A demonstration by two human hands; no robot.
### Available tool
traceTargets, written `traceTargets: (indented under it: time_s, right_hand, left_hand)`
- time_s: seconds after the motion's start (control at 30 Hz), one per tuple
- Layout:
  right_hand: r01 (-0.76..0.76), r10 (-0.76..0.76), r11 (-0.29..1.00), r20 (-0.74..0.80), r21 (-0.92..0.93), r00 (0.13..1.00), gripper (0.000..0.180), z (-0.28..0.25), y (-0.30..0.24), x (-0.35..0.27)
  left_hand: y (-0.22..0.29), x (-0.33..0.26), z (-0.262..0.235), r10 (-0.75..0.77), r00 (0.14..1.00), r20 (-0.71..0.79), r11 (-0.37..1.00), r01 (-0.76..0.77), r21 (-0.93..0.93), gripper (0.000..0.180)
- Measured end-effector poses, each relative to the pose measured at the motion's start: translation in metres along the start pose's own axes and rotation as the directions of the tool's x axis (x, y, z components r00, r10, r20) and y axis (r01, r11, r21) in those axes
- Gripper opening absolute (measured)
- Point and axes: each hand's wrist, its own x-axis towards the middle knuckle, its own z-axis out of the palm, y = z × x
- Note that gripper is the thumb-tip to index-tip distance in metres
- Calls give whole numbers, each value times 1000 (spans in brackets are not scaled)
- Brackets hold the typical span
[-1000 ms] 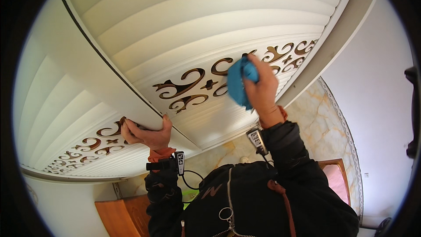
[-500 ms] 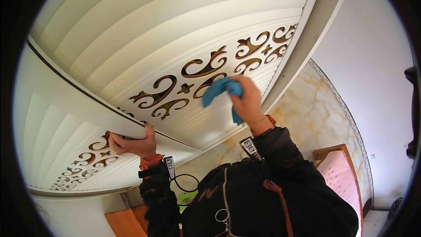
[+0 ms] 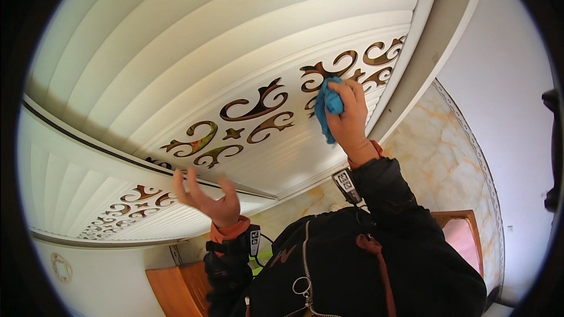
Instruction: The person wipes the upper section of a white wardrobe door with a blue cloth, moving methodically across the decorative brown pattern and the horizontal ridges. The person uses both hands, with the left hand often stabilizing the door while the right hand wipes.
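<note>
A bunched blue cloth (image 3: 329, 108) is gripped in my right hand (image 3: 351, 118), pressed against the white slatted door (image 3: 235, 29) at its band of cut-out scrollwork (image 3: 255, 105). The cloth covers part of the scrolls toward the right end of that band. My left hand (image 3: 211, 199) holds nothing; its fingers are spread and slightly blurred, in front of the edge where a second white door panel (image 3: 88, 147) overlaps the first. Whether its fingertips touch that edge, I cannot tell.
A pale frame post (image 3: 432, 41) runs along the door's right side. Below lies a marbled tile floor (image 3: 420, 135). A wooden bed frame with pink bedding (image 3: 464, 240) stands at lower right, brown wooden furniture (image 3: 176, 287) at lower left. A white wall (image 3: 499, 111) rises on the right.
My right hand has moved right and slightly up along the scrollwork with the blue cloth. My left hand has let go of the panel edge, shifted right and spread its fingers.
</note>
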Motion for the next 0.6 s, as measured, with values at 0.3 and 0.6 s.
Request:
traceTargets:
  time_s: [0.3, 0.6]
  right_hand:
    - [20, -29, 997, 122, 74, 992, 52, 12, -22, 11]
    - [-113, 84, 987, 229, 115, 970, 52, -4, -8, -5]
  left_hand:
    - [36, 80, 105, 325, 946, -23, 936, -318, 148, 44]
    - [29, 69, 126, 363, 923, -129, 914, -326, 241, 45]
